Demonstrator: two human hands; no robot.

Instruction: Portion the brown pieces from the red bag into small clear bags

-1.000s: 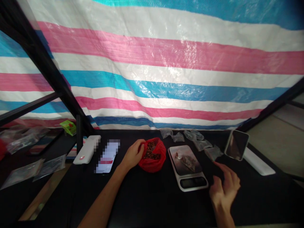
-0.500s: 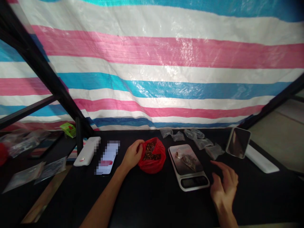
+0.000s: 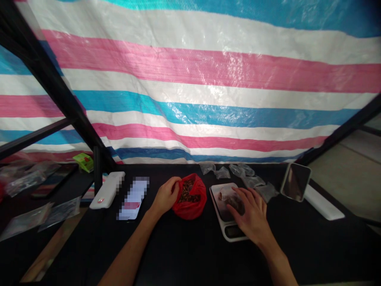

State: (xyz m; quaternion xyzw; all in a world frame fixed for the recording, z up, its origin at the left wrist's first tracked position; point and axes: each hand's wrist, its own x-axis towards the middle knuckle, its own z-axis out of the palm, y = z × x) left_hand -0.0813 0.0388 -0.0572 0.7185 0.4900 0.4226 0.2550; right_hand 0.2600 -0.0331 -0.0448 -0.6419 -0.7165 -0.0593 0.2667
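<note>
My left hand (image 3: 167, 195) pinches the left rim of a red plastic bag (image 3: 190, 210), whose mouth is rolled open. Inside lie many small brown pieces (image 3: 187, 194), too small to name surely. To the right is a white kitchen scale (image 3: 216, 206), its display partly covered. On its plate rests a small clear plastic bag (image 3: 228, 197) with something dark in it. My right hand (image 3: 251, 212) is over the scale, thumb and fingers apart on either side of that small bag; whether they touch it I cannot tell.
Several small clear bags (image 3: 253, 182) lie along the table's back. At right are a phone-like device (image 3: 295, 182) and a white bar (image 3: 324, 204). At left are a lit phone (image 3: 134, 198), a white power bank (image 3: 107, 190) and flat plastic bags (image 3: 61, 212). A striped sheet (image 3: 208, 95) hangs behind.
My right hand has moved left from beside the scale to above its plate, around the small clear bag. The left hand keeps its hold on the red bag.
</note>
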